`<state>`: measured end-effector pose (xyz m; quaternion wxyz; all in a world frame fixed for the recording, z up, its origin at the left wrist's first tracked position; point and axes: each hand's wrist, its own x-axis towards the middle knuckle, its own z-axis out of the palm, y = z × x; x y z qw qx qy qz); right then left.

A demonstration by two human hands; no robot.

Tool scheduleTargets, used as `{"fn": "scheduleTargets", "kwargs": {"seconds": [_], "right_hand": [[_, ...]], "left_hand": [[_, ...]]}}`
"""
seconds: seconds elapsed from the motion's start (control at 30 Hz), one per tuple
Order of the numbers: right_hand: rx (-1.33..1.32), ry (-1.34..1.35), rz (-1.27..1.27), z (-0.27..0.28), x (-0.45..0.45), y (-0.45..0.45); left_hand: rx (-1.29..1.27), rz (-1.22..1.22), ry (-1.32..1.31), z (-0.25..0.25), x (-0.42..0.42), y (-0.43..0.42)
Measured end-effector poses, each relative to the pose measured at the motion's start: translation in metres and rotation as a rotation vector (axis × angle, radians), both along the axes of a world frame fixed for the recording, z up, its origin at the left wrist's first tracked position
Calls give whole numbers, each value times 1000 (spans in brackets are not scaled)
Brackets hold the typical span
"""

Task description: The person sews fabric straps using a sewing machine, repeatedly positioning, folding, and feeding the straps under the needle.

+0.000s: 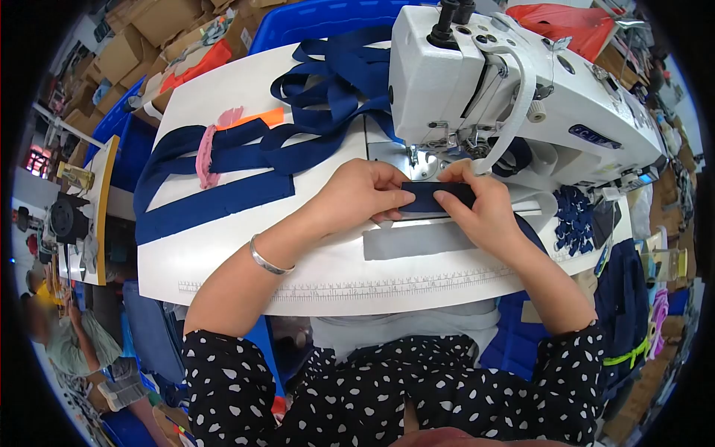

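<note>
Just in front of the sewing machine's needle area, a short navy fabric strip [423, 197] is stretched between my two hands. My left hand [361, 195] pinches its left end between thumb and fingers. On the other end, my right hand [480, 208] grips the strip with the thumb on top. The white sewing machine [439, 89] stands directly behind, its presser foot [414, 155] above a shiny metal plate. A grey flat strip [417, 240] lies on the table below my hands. My fingers hide parts of the navy strip's ends.
Long navy bands [320, 112] lie looped at the back left, with a pink tie [205, 156] around some. Small navy pieces [573, 223] are piled at the right. A printed ruler [357, 287] runs along the table's front edge. Another person [78, 339] is at the far left.
</note>
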<state>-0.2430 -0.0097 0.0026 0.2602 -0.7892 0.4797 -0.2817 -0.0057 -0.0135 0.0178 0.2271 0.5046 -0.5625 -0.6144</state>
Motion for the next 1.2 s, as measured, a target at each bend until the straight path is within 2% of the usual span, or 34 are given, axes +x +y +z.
{"fn": "scheduleTargets", "kwargs": {"seconds": [0.17,0.3,0.37,0.4,0.47,0.63,0.7,0.8,0.87,0.93,1.1,1.2], "right_hand": [[-314,-17,69,-8,4,0],[-191,-119,37,-8,6,4],[-164,76,138,0,3,-4],[-162,78,136,-1,2,-9],[-290,69,243,-6,-2,-22],[-317,154,272,-22,-5,-30],[-311,171,251,-24,-4,-29],[-311,170,227,-23,-3,-26],[-531,251,291,-21,1,-26],[-558,226,327,-22,2,-23],[-812,276,403,-15,9,-23],[-729,257,370,-16,10,-18]], "left_hand": [[12,6,-44,3,-2,0],[26,37,-39,2,-7,0],[-35,36,-91,0,-11,-2],[-99,39,-143,-1,-13,-3],[-129,54,-179,3,-19,-1],[-221,79,-274,-6,-16,-2],[-797,62,-477,-19,-8,-1],[-856,-61,-473,-19,1,6],[-918,-82,-472,-24,-2,5],[-1006,-92,-508,-26,0,7],[-1010,-206,-608,-11,11,14],[-920,-187,-786,19,48,31]]}}
